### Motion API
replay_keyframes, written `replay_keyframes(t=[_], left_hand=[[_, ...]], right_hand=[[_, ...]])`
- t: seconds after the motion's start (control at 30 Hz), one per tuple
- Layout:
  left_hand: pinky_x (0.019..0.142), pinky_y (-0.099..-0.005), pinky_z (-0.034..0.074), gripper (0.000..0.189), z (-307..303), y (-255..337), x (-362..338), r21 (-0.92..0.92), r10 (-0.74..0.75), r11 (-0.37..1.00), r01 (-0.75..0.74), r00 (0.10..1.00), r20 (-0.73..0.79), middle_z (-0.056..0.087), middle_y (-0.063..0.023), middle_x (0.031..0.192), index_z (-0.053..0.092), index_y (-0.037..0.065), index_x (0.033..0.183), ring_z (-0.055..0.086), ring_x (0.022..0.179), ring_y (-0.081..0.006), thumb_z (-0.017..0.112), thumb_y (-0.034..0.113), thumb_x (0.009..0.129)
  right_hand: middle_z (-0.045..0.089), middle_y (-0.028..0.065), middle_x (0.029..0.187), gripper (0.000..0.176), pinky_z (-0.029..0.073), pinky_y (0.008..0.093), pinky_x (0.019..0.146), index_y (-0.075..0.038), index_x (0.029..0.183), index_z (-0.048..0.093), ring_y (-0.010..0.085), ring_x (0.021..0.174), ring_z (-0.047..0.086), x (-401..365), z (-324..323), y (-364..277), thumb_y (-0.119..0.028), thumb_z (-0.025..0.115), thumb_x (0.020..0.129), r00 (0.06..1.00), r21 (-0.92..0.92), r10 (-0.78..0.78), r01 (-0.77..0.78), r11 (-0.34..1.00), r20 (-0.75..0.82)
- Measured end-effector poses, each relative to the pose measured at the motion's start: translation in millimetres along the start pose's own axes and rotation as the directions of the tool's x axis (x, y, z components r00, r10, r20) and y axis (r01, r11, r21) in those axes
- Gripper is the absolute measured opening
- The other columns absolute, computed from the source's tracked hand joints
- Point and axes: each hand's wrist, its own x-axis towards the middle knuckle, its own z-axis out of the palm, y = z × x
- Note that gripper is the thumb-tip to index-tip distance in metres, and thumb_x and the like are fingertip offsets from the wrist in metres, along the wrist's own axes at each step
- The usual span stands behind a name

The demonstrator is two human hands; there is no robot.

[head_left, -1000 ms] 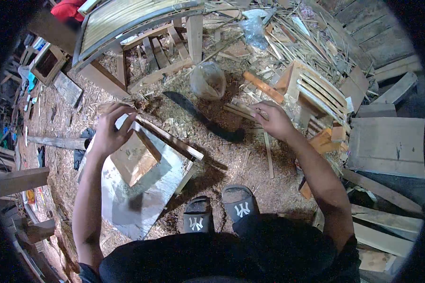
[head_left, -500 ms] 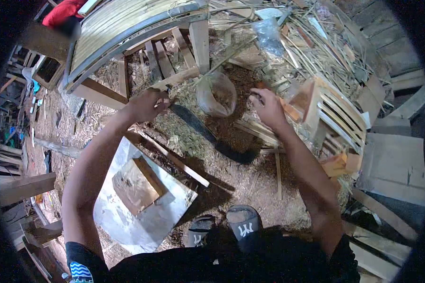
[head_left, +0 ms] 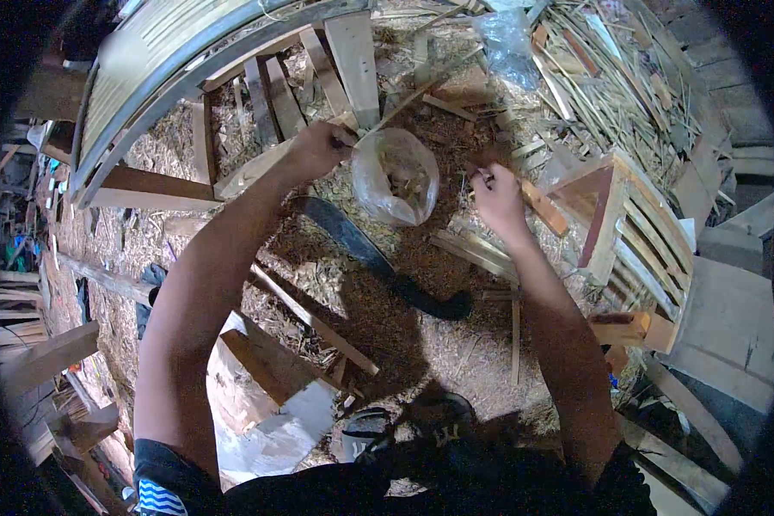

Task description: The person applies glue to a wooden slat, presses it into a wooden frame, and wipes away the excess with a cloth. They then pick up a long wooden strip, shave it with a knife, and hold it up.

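Clear plastic bag, left hand now closer, right hand apart, hands curled, grips unclear

Floor strewn with wood shavings; on it plastic bag, machete, wood strips.

Lettering and emblems. Dark slide sandal on the left foot: pale strokes of an interlocked monogram on the strap, partly hidden by black clothing. Matching dark slide sandal on the right foot: a similar monogram, dimmed by shadow; neither reads fully. Black fabric left sleeve: a blue-and-white emblem of wavy horizontal bands, its lower edge indistinct.
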Motion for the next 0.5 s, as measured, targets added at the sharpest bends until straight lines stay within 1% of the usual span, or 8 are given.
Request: replay_keyframes(t=[0.03,0.07,0.13,0.17,0.27,0.4,0.47,0.5], left_hand=[[0.058,-0.0320,0.054,0.022,-1,1,-2,-0.158,-0.075,0.984,0.080,0.996,0.039,0.069,-0.0082,0.079,0.068,0.001,0.104,0.066,0.067,-0.0167,0.071,0.019,0.090],[0.058,-0.0320,0.054,0.022,-3,3,-6,-0.157,-0.075,0.984,0.081,0.996,0.044,0.069,-0.0082,0.079,0.068,0.001,0.104,0.066,0.067,-0.0167,0.071,0.019,0.090],[0.048,-0.0261,0.045,0.017,-9,7,-14,-0.413,-0.133,0.897,0.160,0.987,0.094,0.063,-0.0025,0.071,0.068,-0.001,0.101,0.056,0.056,-0.0079,0.068,0.014,0.092],[0.049,-0.0253,0.043,0.018,-5,10,-19,-0.316,-0.108,0.943,0.108,0.994,0.020,0.061,-0.0019,0.070,0.068,-0.002,0.100,0.053,0.055,-0.0078,0.064,0.016,0.096],[0.049,-0.0262,0.043,0.021,-3,-4,-23,-0.213,-0.037,0.976,0.043,0.999,0.030,0.061,-0.0018,0.071,0.069,0.001,0.098,0.052,0.054,-0.0080,0.061,0.020,0.098],[0.055,-0.0304,0.047,0.024,-5,-34,-23,-0.132,-0.040,0.990,0.048,0.997,0.069,0.063,-0.0029,0.072,0.068,0.001,0.096,0.054,0.057,-0.0114,0.059,0.022,0.099],[0.063,-0.0352,0.049,0.023,-8,-40,-26,-0.010,0.122,0.993,-0.121,0.992,0.029,0.064,-0.0064,0.074,0.067,0.000,0.097,0.058,0.062,-0.0149,0.059,0.022,0.098],[0.063,-0.0352,0.049,0.023,-8,-37,-28,-0.009,0.123,0.992,-0.123,0.992,0.027,0.064,-0.0064,0.074,0.067,0.000,0.097,0.058,0.062,-0.0149,0.059,0.022,0.098]], right_hand=[[0.064,0.0261,0.085,0.025,0.049,0.0459,0.073,0.005,0.089,0.062,0.0380,0.081,0.065,-1,-4,-6,-0.020,0.062,0.088,0.999,0.021,0.026,-0.026,0.999,0.021],[0.063,0.0258,0.082,0.024,0.049,0.0457,0.071,0.005,0.089,0.062,0.0365,0.078,0.065,-1,-8,-14,-0.019,0.062,0.088,0.998,0.041,0.050,-0.052,0.998,0.042],[0.062,0.0255,0.079,0.024,0.048,0.0461,0.068,0.005,0.088,0.062,0.0370,0.074,0.064,2,-18,-20,-0.019,0.062,0.088,0.998,0.057,0.052,-0.055,0.997,0.041],[0.061,0.0252,0.075,0.023,0.047,0.0465,0.066,0.005,0.087,0.061,0.0375,0.071,0.063,3,-21,-24,-0.018,0.061,0.088,0.998,0.073,0.050,-0.053,0.996,0.046],[0.060,0.0257,0.073,0.022,0.046,0.0480,0.063,0.005,0.084,0.059,0.0394,0.067,0.061,6,-25,-32,-0.017,0.061,0.087,0.999,-0.013,0.050,-0.050,0.999,-0.014],[0.060,0.0269,0.075,0.022,0.046,0.0480,0.064,0.005,0.082,0.058,0.0411,0.068,0.060,4,-23,-30,-0.017,0.062,0.086,0.998,-0.024,0.059,-0.059,0.998,-0.017],[0.061,0.0280,0.076,0.023,0.047,0.0484,0.065,0.005,0.082,0.058,0.0427,0.071,0.061,4,-21,-26,-0.017,0.062,0.086,0.999,-0.015,-0.030,0.030,0.999,-0.019],[0.061,0.0280,0.076,0.023,0.047,0.0484,0.065,0.005,0.082,0.058,0.0427,0.071,0.061,4,-21,-25,-0.017,0.062,0.086,0.999,-0.014,-0.033,0.032,0.999,-0.021]])
